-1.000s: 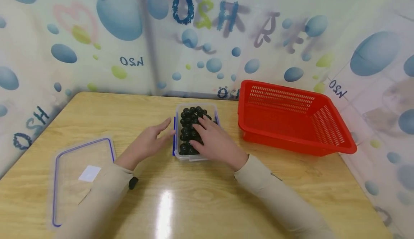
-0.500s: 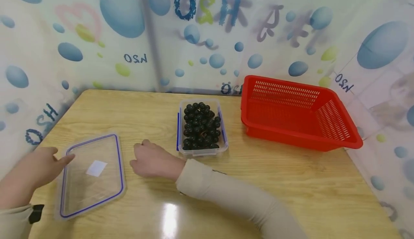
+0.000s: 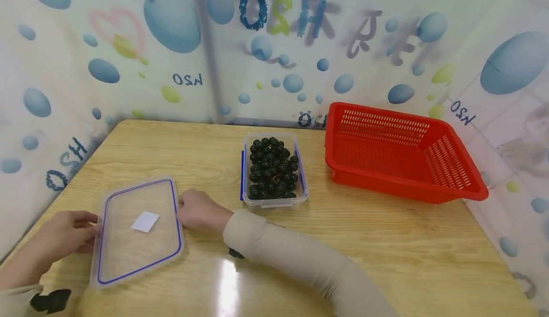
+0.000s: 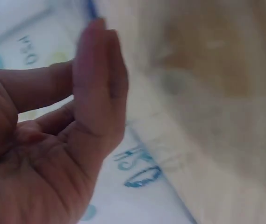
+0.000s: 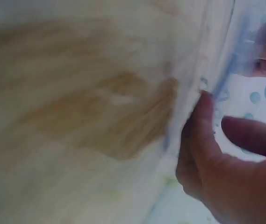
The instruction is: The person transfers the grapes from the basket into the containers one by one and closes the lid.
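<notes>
In the head view, the clear lid (image 3: 122, 248) lies over the left part of the wooden table (image 3: 343, 240), between the two hands. The left hand (image 3: 64, 236) grips its left edge with curled fingers; the right hand (image 3: 201, 209) grips the opposite edge, its fingers folded in close together. The lid looks like thin plastic — probably light, fairly stiff, with a little flex across its broad middle. A blue seal (image 3: 141, 267) runs just inside the rim and is likely the softer, grippier part; the smooth panel with the white label (image 3: 146, 221) would probably slip under the fingers. Opposite edges, as held here, seem the best place to take hold, keeping the sheet level. Well apart to the right, the container (image 3: 274, 203) holds dark round fruit (image 3: 274, 169), likely easy to bruise, and a red basket (image 3: 407, 183) stands beyond it.

In the left wrist view, two fingers (image 4: 97, 98) lie side by side, bent up to the lid's edge; how firmly the thumb presses cannot be told.

In the right wrist view, the fingers bend against the near edge — the thumb (image 5: 245, 133) shows a gap from them, and blur hides the exact contact.
</notes>
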{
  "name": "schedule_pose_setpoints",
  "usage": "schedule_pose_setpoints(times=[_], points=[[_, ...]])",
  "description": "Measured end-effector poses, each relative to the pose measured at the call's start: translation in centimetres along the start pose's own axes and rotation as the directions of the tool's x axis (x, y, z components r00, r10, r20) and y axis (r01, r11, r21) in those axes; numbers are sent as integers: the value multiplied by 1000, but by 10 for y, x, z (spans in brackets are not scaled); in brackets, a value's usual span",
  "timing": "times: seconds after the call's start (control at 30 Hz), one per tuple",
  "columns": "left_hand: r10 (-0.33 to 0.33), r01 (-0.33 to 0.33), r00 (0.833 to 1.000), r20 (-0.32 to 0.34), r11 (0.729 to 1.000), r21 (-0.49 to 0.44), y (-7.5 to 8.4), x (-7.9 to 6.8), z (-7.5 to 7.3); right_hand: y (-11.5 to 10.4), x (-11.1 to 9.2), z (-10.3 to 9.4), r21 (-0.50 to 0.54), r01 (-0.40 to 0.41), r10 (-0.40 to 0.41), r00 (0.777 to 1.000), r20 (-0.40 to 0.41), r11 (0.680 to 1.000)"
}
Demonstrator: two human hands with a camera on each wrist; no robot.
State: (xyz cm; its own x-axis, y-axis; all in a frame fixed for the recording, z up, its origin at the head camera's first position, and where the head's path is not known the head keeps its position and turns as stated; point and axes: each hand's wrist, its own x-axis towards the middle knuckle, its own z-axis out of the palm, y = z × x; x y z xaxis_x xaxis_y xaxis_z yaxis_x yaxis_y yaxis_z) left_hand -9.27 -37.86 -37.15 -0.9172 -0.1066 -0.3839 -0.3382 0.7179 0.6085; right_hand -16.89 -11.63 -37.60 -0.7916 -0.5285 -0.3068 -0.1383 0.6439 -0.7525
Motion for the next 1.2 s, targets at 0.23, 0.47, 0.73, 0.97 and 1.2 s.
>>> schedule_pose_setpoints(times=[0.23,0.47,0.73,0.97,1.2], points=[[156,-162,970,-185,987,-18,54,10,-11,3,-14,-52,277,60,-15,987,-163,959],[298,-333,937,-183,919,-209,151,28,15,40,-57,-151,400,118,-39,979,-201,909],[414,-410,906,-89,801,-437,231,69,82,103,-97,-223,348,-26,131,951,-279,937],[416,-387,909,-27,820,-422,233,91,113,122,-96,-225,278,-126,199,947,-250,952],[415,-407,907,-73,817,-408,237,80,100,116,-96,-227,254,-28,113,938,-327,967]])
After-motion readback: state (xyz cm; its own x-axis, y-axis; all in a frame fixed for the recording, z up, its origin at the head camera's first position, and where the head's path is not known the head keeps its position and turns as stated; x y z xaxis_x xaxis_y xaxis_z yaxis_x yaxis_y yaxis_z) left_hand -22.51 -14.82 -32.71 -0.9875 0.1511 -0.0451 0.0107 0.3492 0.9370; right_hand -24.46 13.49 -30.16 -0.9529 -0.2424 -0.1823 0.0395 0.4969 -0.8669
